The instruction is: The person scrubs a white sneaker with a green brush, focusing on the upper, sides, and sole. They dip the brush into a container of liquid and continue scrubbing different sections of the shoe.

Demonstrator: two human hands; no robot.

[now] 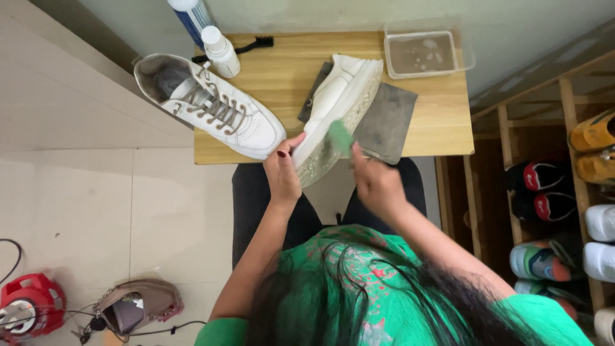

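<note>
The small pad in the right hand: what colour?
Green, a blurred small pad against the white shoe's sole; head view.

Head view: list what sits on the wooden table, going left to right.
White laced sneaker → small white bottle → white shoe tipped on its side, held by the left hand → grey cloth → clear plastic tub.

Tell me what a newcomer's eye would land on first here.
The white sneaker tipped on its side over a grey cloth on the wooden table, gripped at the toe by the left hand while the right hand rubs a green brush on its sole. Its laced mate lies left.
</note>
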